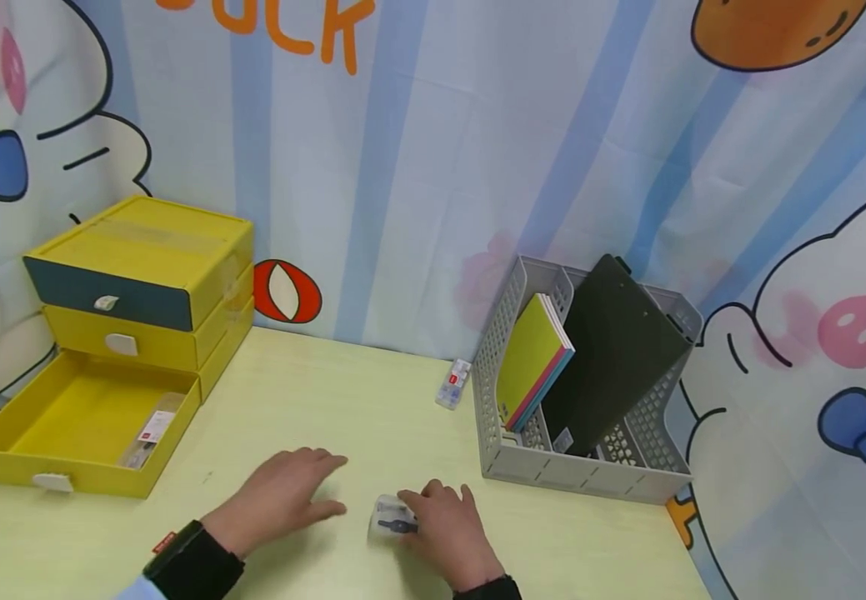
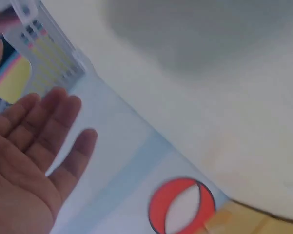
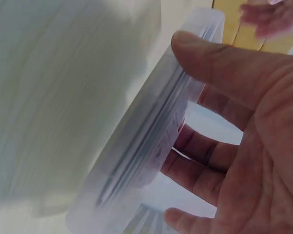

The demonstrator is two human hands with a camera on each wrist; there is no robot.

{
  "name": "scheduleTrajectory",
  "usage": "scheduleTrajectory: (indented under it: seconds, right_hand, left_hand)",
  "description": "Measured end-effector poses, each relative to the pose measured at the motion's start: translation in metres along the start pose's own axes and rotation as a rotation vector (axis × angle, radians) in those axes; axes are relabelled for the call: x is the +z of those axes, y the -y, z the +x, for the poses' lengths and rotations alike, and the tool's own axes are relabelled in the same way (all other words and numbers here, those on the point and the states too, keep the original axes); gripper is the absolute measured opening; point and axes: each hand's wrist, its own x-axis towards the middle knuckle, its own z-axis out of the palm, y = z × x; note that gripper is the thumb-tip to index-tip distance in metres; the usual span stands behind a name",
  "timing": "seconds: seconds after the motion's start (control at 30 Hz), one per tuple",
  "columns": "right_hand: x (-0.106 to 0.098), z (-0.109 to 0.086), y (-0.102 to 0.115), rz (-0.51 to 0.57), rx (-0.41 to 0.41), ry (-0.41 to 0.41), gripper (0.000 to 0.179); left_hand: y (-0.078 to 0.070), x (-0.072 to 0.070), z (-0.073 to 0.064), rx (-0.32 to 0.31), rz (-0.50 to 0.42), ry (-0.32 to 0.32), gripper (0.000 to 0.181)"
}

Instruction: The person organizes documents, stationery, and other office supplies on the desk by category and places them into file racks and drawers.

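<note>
My right hand [image 1: 451, 532] grips a small clear plastic case [image 1: 391, 518] just above or on the table, near its front edge. Something dark shows inside the case in the head view. Seen from the right wrist, the thumb lies along one side of the case [image 3: 141, 126] and the fingers are on the other. To the left of it, my left hand [image 1: 275, 497] hovers with nothing in its grasp. Its fingers are extended and the palm [image 2: 19, 185] faces the left wrist camera.
Yellow drawers [image 1: 140, 242] stand at the left; the lowest drawer [image 1: 65, 417] is pulled out with another clear case [image 1: 153, 429] inside. At the right, a grey organizer [image 1: 590, 479] holds notebooks [image 1: 530, 358] and a black clipboard [image 1: 613, 350]. A small clear case [image 1: 453, 385] lies beside it.
</note>
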Motion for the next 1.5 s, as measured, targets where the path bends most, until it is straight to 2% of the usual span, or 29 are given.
scheduleTrajectory:
  seconds: [0.13, 0.2, 0.43, 0.67, 0.8, 0.97, 1.2, 1.33, 1.5]
  right_hand:
    - [-0.001, 0.001, 0.008, -0.035, -0.072, -0.018, 0.047]
    - [-0.001, 0.001, 0.011, -0.044, -0.102, -0.035, 0.048]
    - [-0.003, 0.002, 0.014, -0.04, -0.15, -0.045, 0.049]
    - [-0.005, 0.003, 0.016, -0.025, -0.124, -0.037, 0.049]
    - [-0.009, 0.004, 0.011, 0.009, -0.096, -0.058, 0.048]
    - [-0.011, 0.001, -0.004, 0.072, 0.005, -0.093, 0.045]
    - [-0.014, -0.004, -0.029, 0.092, 0.161, -0.067, 0.047]
    - [-0.015, -0.008, -0.037, 0.121, 0.202, -0.042, 0.046]
    - [-0.014, -0.01, -0.042, 0.132, 0.207, -0.027, 0.046]
  left_hand:
    - [-0.016, 0.015, 0.002, 0.157, -0.006, 0.036, 0.066]
    - [-0.02, 0.019, 0.002, 0.194, -0.001, 0.045, 0.066]
    - [-0.027, 0.023, 0.003, 0.228, 0.054, 0.026, 0.055]
    - [-0.027, 0.024, 0.002, 0.231, 0.074, -0.015, 0.048]
    - [-0.025, 0.02, 0.001, 0.179, 0.052, -0.037, 0.048]
    - [-0.016, 0.013, 0.0, 0.044, 0.047, -0.037, 0.051]
    - [0.01, -0.007, -0.008, -0.15, 0.065, -0.06, 0.056]
    - [0.027, -0.023, -0.015, -0.253, 0.047, -0.076, 0.062]
    - [0.047, -0.04, -0.029, -0.353, 0.032, -0.158, 0.067]
